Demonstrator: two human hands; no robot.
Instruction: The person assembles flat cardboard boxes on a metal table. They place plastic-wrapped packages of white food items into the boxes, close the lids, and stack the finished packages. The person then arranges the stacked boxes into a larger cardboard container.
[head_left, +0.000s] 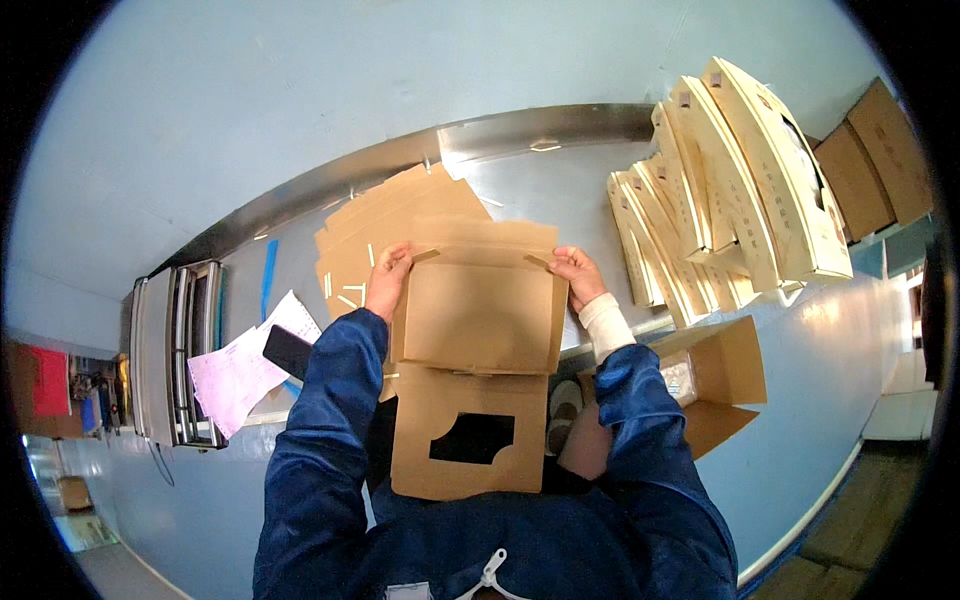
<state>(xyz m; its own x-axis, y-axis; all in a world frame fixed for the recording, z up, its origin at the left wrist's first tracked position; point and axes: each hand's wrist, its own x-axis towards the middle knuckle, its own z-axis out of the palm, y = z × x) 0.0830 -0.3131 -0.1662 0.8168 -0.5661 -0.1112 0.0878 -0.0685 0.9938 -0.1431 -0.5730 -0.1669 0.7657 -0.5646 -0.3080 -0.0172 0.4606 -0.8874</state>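
A brown cardboard box (480, 315), partly folded, lies before me at the table's front edge. Its nearer panel hangs toward my lap and has a cut-out window (472, 438). My left hand (392, 279) pinches the far left corner of the box, and my right hand (579, 276) grips the far right corner. Between them the far flap stands raised, with small side tabs by my fingers. Flat cardboard blanks (405, 202) lie stacked beyond the box, and small cardboard scraps (352, 289) are scattered on them.
Filled cream boxes (772, 187) are stacked at the right, with an open carton (720, 375) below them. A black phone (287, 351) lies on pink and white papers (240, 375) at the left, near a metal-framed appliance (176, 352) and a blue strip (268, 277).
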